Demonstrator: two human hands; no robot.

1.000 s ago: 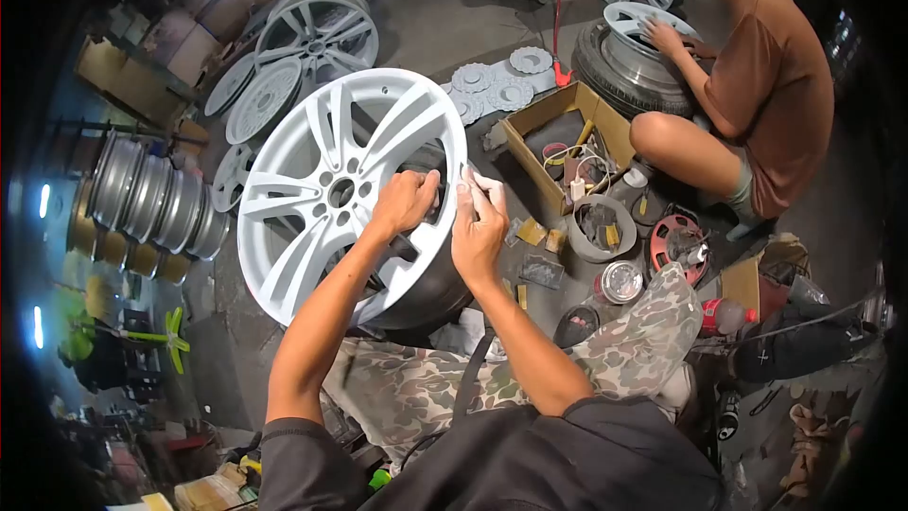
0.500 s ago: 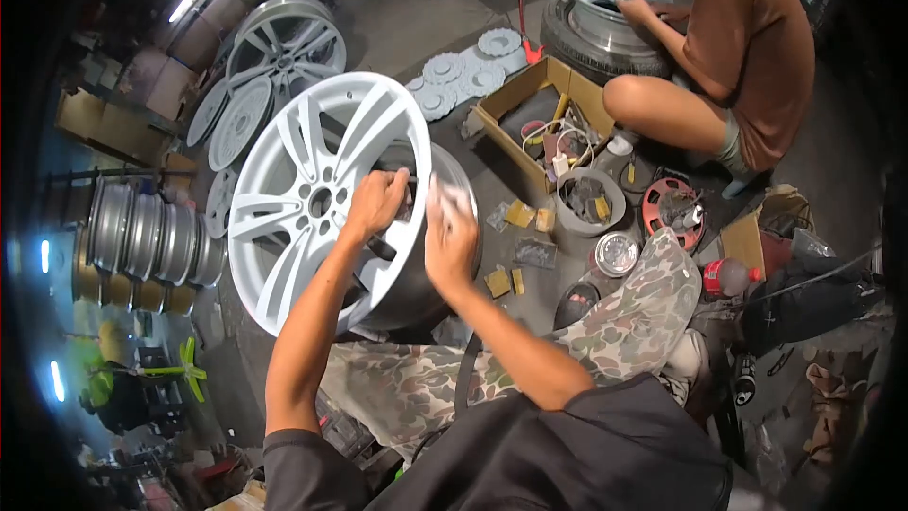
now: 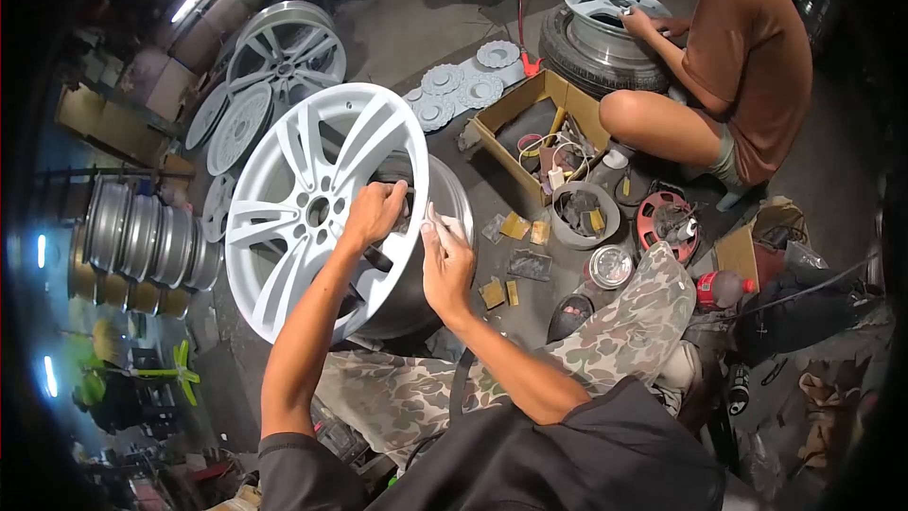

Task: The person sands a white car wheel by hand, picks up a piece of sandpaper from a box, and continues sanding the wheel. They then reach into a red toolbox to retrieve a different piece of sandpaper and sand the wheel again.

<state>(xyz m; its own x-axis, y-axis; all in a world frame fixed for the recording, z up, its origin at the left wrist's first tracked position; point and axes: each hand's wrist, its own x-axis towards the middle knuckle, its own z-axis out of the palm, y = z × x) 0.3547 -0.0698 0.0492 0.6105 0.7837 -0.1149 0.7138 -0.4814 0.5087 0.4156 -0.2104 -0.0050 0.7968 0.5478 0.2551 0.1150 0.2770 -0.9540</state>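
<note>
We hold the pale grey spoked alloy wheel (image 3: pixel 317 208), upright on the floor.
Our left hand (image 3: pixel 375 213) grips a spoke, fingers curled; our right hand (image 3: pixel 445 265) pinches a small white pad (image 3: pixel 445 223) at the rim.

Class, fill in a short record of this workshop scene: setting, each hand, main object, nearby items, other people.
Setting: workshop floor with many wheel rims
Main object: pale grey alloy wheel, upright on its edge
Left hand: grips the wheel's rim edge
Right hand: presses a small white piece against the rim
Nearby: cardboard box, red-capped bottle
Other people: one person working on another rim
</note>
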